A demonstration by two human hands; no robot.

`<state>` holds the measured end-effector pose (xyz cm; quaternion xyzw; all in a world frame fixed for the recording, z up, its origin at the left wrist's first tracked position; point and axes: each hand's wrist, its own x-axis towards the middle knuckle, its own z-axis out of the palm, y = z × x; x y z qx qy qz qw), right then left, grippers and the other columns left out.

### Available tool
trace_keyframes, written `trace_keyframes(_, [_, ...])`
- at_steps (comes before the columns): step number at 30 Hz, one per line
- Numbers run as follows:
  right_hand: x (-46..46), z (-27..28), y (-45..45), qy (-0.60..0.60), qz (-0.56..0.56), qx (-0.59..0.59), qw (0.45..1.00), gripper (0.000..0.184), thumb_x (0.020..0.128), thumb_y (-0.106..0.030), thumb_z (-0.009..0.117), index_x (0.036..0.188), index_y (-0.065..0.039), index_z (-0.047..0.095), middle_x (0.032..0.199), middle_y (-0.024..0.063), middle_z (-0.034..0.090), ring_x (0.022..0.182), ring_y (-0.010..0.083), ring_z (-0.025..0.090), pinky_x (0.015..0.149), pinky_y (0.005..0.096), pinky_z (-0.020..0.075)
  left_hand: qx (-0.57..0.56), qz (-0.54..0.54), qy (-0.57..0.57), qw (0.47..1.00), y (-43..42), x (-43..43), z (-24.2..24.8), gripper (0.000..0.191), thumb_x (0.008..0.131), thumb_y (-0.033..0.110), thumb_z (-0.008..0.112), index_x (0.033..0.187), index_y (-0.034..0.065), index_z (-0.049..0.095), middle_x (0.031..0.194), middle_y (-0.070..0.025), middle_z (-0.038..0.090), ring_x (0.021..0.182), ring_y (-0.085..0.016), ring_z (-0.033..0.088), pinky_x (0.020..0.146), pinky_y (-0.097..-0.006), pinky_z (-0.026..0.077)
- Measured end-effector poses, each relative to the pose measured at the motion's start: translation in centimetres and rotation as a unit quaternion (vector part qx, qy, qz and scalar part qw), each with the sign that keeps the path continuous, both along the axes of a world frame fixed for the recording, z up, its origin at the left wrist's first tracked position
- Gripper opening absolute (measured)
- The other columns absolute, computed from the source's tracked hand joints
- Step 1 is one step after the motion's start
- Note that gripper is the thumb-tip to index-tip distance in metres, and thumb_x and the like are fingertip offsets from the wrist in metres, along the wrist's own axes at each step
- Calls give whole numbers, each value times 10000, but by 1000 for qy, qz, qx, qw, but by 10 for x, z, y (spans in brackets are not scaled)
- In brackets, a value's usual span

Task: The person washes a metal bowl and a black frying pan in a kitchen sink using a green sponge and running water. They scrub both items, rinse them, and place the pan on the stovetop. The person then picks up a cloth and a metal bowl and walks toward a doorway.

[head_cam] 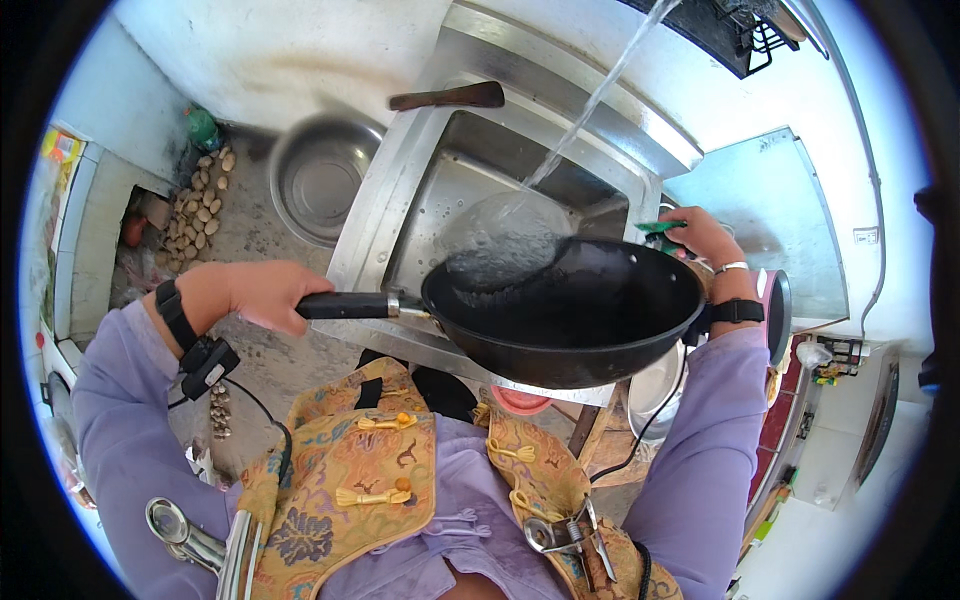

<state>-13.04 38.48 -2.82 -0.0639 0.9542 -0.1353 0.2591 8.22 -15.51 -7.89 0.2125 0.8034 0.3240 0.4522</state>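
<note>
My left hand (251,295) grips the black handle of a dark wok (577,307). The wok is tilted over the near part of a stainless steel sink (424,225), its far rim low in the basin. A stream of water (592,105) falls from above, and a clear, rounded sheet of water (506,236) spreads at the wok's far left rim. Beyond the sink's right edge, my right hand (705,236) pinches a green scouring pad (661,226). The wok's right side hides part of that wrist.
A wooden spatula (450,97) lies on the sink's far left ledge. Left of the sink, a metal basin (324,180) stands on the floor near several potatoes (201,214). A light bowl (654,386) and a pink pot (772,307) are at the right. A black rack (750,37) hangs above.
</note>
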Motion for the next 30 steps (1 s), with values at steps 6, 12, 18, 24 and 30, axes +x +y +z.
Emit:
trace_keyframes(6, [5, 55, -26, -124, -94, 180, 971, 220, 851, -93, 635, 1062, -123, 694, 802, 11, 649, 622, 125, 622, 516, 298, 503, 82, 16, -265, 961, 8, -1, -21, 151, 749, 69, 604, 882, 73, 532, 676, 21, 514, 573, -86, 501, 509, -256, 412])
trace_keyframes(12, [11, 66, -36, -131, -106, 239, 956, 237, 844, -121, 672, 1078, -146, 701, 826, 14, 651, 666, 140, 633, 539, 321, 521, 110, -2, -320, 941, 11, 4, -32, 160, 742, 69, 603, 882, 82, 526, 677, 25, 502, 540, -79, 491, 485, -244, 408])
trace_keyframes(18, [9, 41, -16, -29, -51, 129, 990, 330, 835, -60, 656, 1162, -100, 651, 826, 49, 648, 626, 143, 596, 583, 302, 507, 77, -2, -123, 989, -1, 5, -28, 225, 741, 98, 640, 940, 61, 542, 711, -24, 559, 605, -98, 539, 540, -277, 444])
trace_keyframes(24, [16, -29, 3, 159, -56, -145, 975, 450, 829, 24, 606, 1260, -94, 560, 851, 97, 633, 615, 157, 565, 617, 288, 478, 49, 72, -104, 991, -13, -1, -8, 337, 729, 81, 638, 1040, 46, 511, 729, -58, 582, 576, -109, 586, 530, -280, 476])
trace_keyframes(30, [12, -96, -4, 242, -86, -193, 947, 561, 797, 57, 564, 1305, -180, 525, 988, 141, 652, 767, 216, 628, 726, 319, 505, 48, 169, -159, 972, -12, 6, -11, 379, 738, 68, 633, 1081, 50, 473, 718, -79, 587, 565, -140, 619, 530, -298, 497])
